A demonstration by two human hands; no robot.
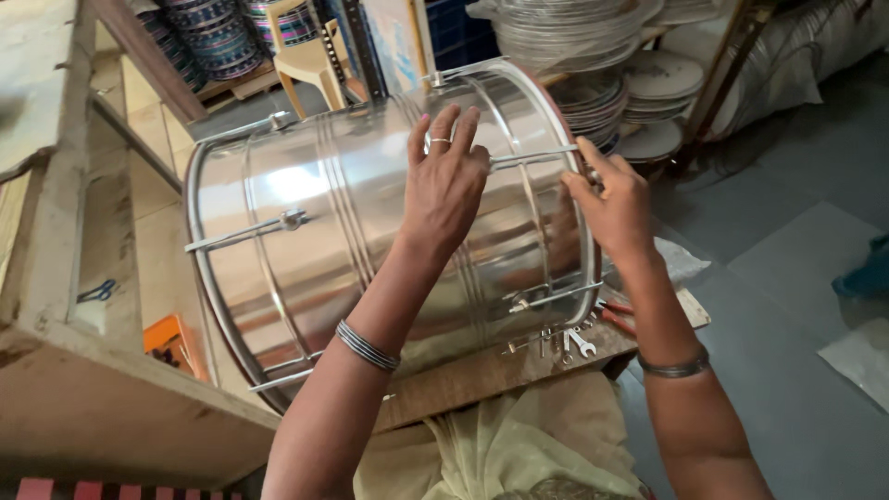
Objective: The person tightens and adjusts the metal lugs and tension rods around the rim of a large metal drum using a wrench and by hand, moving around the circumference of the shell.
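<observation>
Lying on its side across a wooden board (pixel 482 375), the shiny steel drum shell (pixel 370 222) filled the middle of the view, with its open rims facing nine and three o'clock. Thin tension rods ran along its wall; the upper tension rod (pixel 532 158) sat at about one o'clock on the shell. The left hand (pixel 444 181) lay flat on the curved wall beside this rod, fingers spread and pressing lightly, with a ring on one finger. The right hand (pixel 613 199) was at the rim (pixel 582 222) at three o'clock, its fingertips pinched around the end of the rod, perhaps on a small nut, but the view was too poor there to be sure.

To do this step well, I judged that the left hand should hold the shell firm so it did not roll, while the right hand turned the fitting straight and evenly, not forcing the thread.

Below, at five o'clock, small spanners (pixel 579 341) and red-handled pliers (pixel 616 315) lay on the board. A pale cloth (pixel 500 435) hung at six o'clock. At nine o'clock stood a wooden bench (pixel 56 278) with an orange box (pixel 167 338) under it. Stacks of round drum skins (pixel 593 37) and a yellow plastic chair (pixel 310 56) were at twelve o'clock.
</observation>
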